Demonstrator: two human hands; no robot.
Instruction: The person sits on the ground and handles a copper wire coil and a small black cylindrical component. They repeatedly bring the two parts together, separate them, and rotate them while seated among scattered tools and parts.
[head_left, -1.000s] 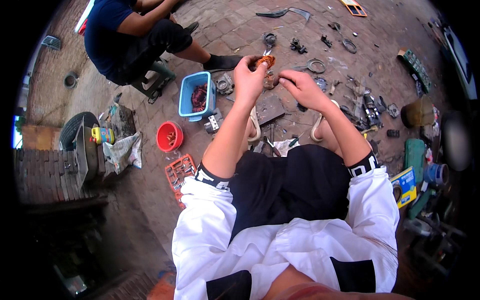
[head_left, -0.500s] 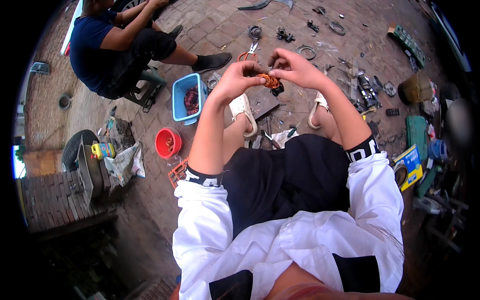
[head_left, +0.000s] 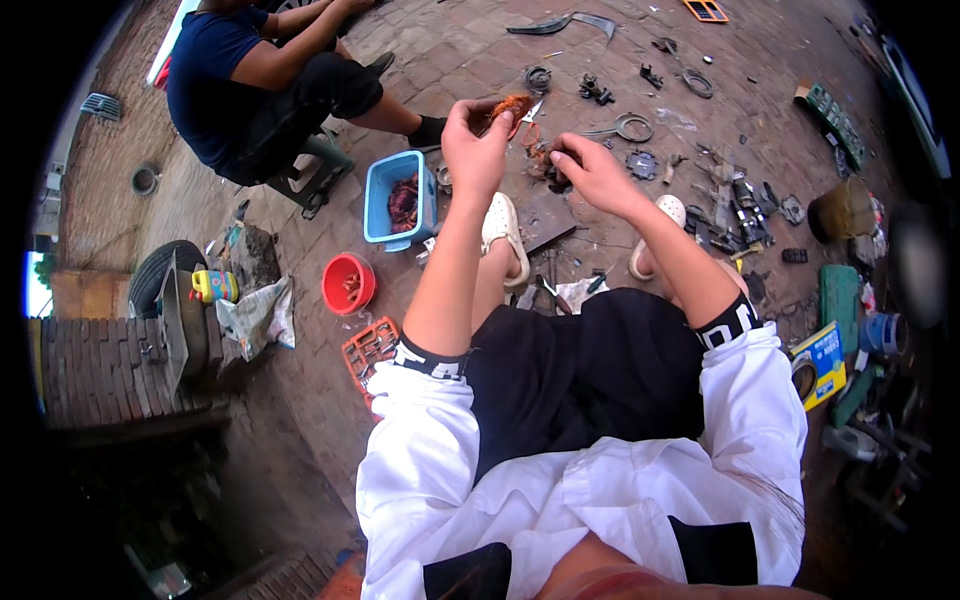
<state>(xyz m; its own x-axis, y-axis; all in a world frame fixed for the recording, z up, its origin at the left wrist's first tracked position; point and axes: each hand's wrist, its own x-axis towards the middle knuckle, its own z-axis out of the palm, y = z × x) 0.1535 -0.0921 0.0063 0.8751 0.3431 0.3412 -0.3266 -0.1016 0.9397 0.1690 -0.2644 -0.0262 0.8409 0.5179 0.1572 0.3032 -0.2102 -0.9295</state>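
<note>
Left hand (head_left: 476,152) pinches one tangled orange wiry bundle (head_left: 512,106), right hand (head_left: 597,176) at one dark ragged clump (head_left: 554,178), its hold unclear; one rectangular blue plastic tub (head_left: 399,239), one round red bucket (head_left: 335,275)

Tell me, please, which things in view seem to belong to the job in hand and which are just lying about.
Seemingly in use:
- orange-brown wire bundle, held in the left hand
- dark piece, by the fingertips of the right hand
- blue tub, holding similar reddish wire

Probably just lying about:
- yellow jug
- tyre
- blue-and-yellow box
</note>
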